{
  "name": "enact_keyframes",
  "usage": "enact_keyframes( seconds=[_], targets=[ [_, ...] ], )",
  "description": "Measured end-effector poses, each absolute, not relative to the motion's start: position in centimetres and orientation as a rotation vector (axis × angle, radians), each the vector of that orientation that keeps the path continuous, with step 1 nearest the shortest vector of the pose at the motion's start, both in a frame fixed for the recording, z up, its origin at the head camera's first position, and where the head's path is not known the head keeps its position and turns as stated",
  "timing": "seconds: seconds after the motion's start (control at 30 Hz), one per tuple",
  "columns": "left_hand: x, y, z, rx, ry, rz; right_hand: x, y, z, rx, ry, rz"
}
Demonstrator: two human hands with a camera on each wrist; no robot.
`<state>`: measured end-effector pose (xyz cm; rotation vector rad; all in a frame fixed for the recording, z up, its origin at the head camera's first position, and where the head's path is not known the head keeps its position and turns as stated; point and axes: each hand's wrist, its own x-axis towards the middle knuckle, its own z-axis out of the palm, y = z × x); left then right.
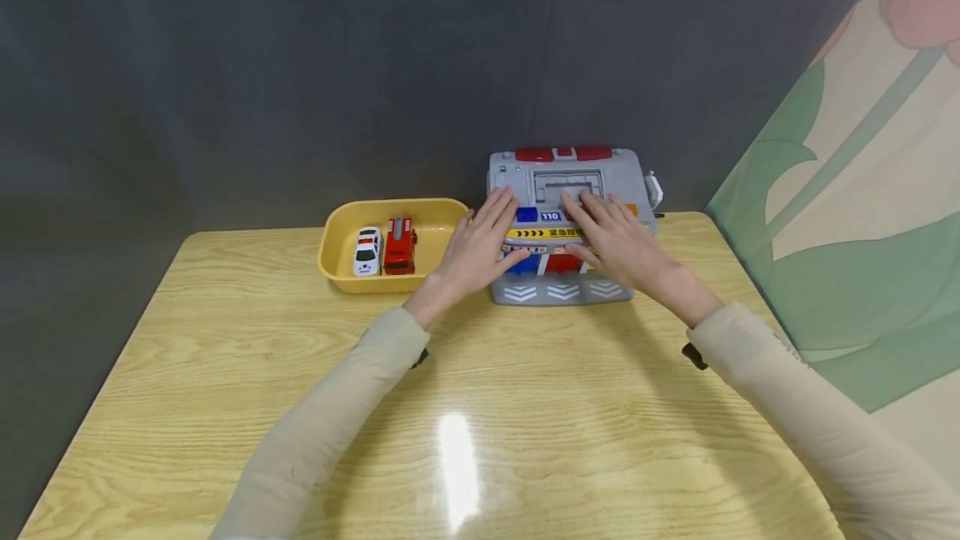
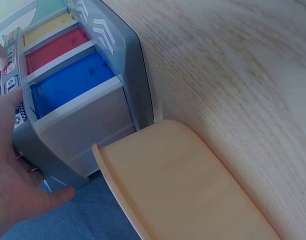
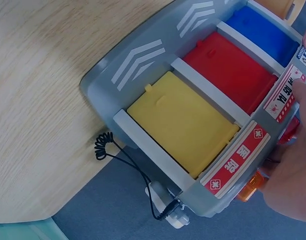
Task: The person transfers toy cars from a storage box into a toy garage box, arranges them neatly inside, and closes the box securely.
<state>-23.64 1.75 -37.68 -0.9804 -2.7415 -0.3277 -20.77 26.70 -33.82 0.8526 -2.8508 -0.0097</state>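
A grey toy garage (image 1: 562, 293) stands at the back of the table, with blue (image 2: 73, 82), red (image 3: 230, 72) and yellow (image 3: 182, 125) doors across its front. My left hand (image 1: 477, 247) rests on its top left part, fingers straight and thumb at the front edge. On the right half of the roof lies my right hand (image 1: 618, 242), its fingers spread and its thumb near the front edge above the red door. Neither hand is curled round anything. A white handset (image 3: 165, 205) with a coiled black cord (image 3: 104, 145) hangs at the garage's right side.
Left of the garage sits a yellow tray (image 1: 352, 282) holding a white police car (image 1: 367, 252) and a red fire truck (image 1: 400, 247). The wooden table (image 1: 540, 415) ends at a dark curtain (image 1: 300, 90) behind. A flower-patterned wall (image 1: 847, 215) stands at the right.
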Motion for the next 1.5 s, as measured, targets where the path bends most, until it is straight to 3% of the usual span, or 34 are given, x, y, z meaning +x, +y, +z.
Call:
enact_keyframes(
  seconds=[1.5],
  targets=[
    [-23.5, 1.9, -37.8, -0.974, -2.732, -0.434, -20.5, 27.5, -32.0, 0.831, -2.992, 0.049]
  ],
)
